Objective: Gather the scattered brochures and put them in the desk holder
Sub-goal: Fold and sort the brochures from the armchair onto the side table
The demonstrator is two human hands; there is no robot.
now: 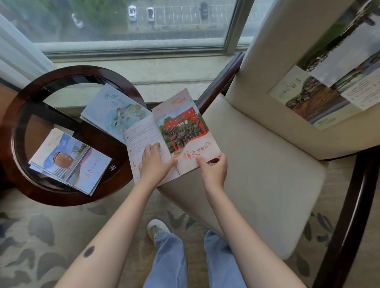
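I hold a red-and-white brochure (181, 130) spread open between the round table and the chair. My left hand (154, 161) grips its left page of text, and my right hand (213, 169) pinches the bottom edge of its right page with the red gate photo. A pale blue map brochure (111, 111) lies on the table's right rim, partly under the open one. Another brochure with a brown jar picture (71, 159) lies on the table's glass top. A long unfolded brochure (342, 81) leans on the chair back. No desk holder is in view.
The round dark wooden table (12, 121) with a glass top stands at the left. A cream upholstered chair (260, 160) with dark wooden arms stands at the right. A window (125, 15) and sill run behind them. Patterned carpet (36, 235) covers the floor around my legs.
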